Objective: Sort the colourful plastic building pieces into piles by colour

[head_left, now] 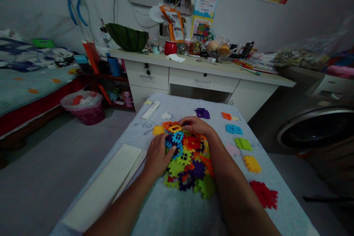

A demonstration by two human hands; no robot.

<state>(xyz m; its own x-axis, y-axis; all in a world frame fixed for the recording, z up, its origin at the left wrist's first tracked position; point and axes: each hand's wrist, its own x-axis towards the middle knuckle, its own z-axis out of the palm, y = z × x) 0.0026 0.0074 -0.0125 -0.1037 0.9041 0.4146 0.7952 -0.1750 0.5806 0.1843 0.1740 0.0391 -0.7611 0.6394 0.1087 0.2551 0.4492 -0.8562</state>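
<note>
On my feed the gear-piece pile (184, 156) sits mid-frame on the counter (157, 214), long axis running up-frame, right beside my left hand (158, 155), fingers loosely spread, apparently empty, while my right hand (197, 125) curls over its top, grip impossible to tell.

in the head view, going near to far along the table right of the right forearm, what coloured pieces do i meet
red pieces → yellow piece → green piece → light blue piece → orange piece
</note>
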